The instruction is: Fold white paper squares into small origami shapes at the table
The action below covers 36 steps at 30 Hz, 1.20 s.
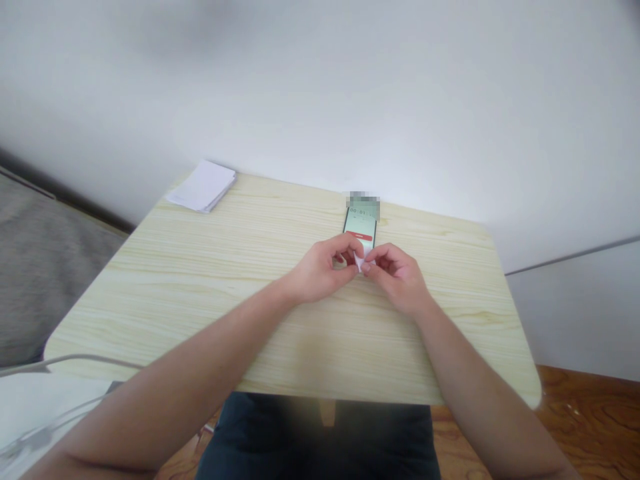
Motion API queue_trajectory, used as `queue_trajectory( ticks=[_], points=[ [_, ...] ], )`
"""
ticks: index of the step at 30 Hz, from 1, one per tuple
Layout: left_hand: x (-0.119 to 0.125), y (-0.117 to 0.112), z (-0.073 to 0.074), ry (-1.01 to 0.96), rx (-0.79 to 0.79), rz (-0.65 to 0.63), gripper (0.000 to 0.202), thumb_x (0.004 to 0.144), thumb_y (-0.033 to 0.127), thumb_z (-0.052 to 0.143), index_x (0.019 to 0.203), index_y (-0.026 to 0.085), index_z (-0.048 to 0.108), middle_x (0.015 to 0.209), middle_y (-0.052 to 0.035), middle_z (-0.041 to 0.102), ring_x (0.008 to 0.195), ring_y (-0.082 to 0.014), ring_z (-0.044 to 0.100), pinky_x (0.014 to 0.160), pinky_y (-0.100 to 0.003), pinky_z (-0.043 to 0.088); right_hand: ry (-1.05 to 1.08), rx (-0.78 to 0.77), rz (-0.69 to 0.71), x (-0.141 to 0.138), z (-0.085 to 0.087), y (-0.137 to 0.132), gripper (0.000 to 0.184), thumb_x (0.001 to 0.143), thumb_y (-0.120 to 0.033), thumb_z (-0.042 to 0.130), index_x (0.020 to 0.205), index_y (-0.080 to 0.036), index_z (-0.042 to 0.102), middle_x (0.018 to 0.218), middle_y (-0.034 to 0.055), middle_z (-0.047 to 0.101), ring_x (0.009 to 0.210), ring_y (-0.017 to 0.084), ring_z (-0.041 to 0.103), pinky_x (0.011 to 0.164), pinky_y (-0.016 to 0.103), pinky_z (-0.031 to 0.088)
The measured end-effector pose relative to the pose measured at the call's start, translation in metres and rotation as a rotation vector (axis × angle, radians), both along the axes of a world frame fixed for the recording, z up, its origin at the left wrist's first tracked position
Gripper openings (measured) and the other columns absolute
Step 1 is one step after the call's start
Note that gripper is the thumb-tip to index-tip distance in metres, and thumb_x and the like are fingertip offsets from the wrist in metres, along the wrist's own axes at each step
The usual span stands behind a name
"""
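Between my two hands is a small piece of white paper (359, 263), mostly covered by my fingers. My left hand (330, 268) is closed, pinching its left side between thumb and index finger. On the right side, my right hand (395, 272) pinches the same paper with thumb and fingertips. The paper looks folded, but its exact shape is hidden. Just beyond my fingertips lies a phone (361, 223) on the table, with a lit pale green screen, timer digits and a red bar. My hands hide its lower end.
A stack of white paper sheets (203, 187) lies at the far left corner of the light wooden table (200, 280). Behind the table stands a white wall (320, 100). A grey cable (90, 357) runs by the near left edge. Grey fabric (45, 267) is at the left.
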<state>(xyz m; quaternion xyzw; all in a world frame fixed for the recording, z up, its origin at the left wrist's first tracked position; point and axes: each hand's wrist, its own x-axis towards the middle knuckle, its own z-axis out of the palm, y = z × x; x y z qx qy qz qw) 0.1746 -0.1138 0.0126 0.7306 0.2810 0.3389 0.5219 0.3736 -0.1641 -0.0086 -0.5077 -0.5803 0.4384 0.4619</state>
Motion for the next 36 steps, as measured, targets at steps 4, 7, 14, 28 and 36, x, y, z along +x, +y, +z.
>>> queue_trajectory(
  ticks=[4,7,14,28,36],
  points=[
    [-0.0007,0.0003,0.0002,-0.019,-0.041,-0.033,0.011,0.087,0.019,0.067,0.098,0.018,0.066,0.093,-0.0033,0.066,0.085,-0.0151,0.063,0.08,-0.03,0.052,0.05,0.013,-0.026,-0.0004,-0.0019,0.001,0.022,0.086,-0.041,0.079,0.092,-0.024,0.066,0.08,-0.0001,0.066,0.07,0.016,0.059,0.065,0.032,0.047],
    [0.0002,0.0008,-0.0012,-0.033,-0.087,-0.007,0.011,0.089,0.025,0.068,0.097,0.017,0.066,0.091,-0.0036,0.067,0.084,-0.0154,0.064,0.08,-0.031,0.052,0.105,0.011,-0.028,-0.0003,-0.0016,0.0019,0.026,0.084,-0.041,0.081,0.097,-0.026,0.063,0.08,-0.0006,0.068,0.072,0.017,0.063,0.067,0.032,0.051],
    [0.0042,0.0003,-0.0033,-0.086,-0.158,0.073,0.013,0.086,0.026,0.072,0.092,0.017,0.066,0.095,-0.0062,0.072,0.082,-0.0158,0.067,0.078,-0.032,0.054,0.235,-0.06,0.006,-0.0016,0.0004,0.0005,0.048,0.081,-0.041,0.084,0.118,-0.03,0.055,0.084,-0.0026,0.071,0.075,0.018,0.069,0.075,0.035,0.057],
    [0.0006,0.0069,-0.0058,0.059,-0.083,0.072,0.022,0.091,0.039,0.069,0.088,0.018,0.075,0.087,-0.0046,0.072,0.08,-0.0172,0.065,0.073,-0.03,0.051,0.081,-0.01,-0.021,0.0008,0.0001,-0.0004,0.027,0.084,-0.04,0.081,0.103,-0.024,0.071,0.089,0.0031,0.076,0.08,0.02,0.071,0.077,0.036,0.056],
    [0.0006,0.0046,-0.0045,0.108,-0.094,-0.008,0.025,0.093,0.041,0.066,0.092,0.018,0.075,0.089,-0.0058,0.073,0.084,-0.0184,0.066,0.075,-0.031,0.052,0.019,-0.001,-0.06,-0.0007,0.0056,-0.002,0.018,0.088,-0.041,0.077,0.091,-0.024,0.074,0.083,0.0028,0.076,0.075,0.02,0.07,0.07,0.035,0.054]
  ],
)
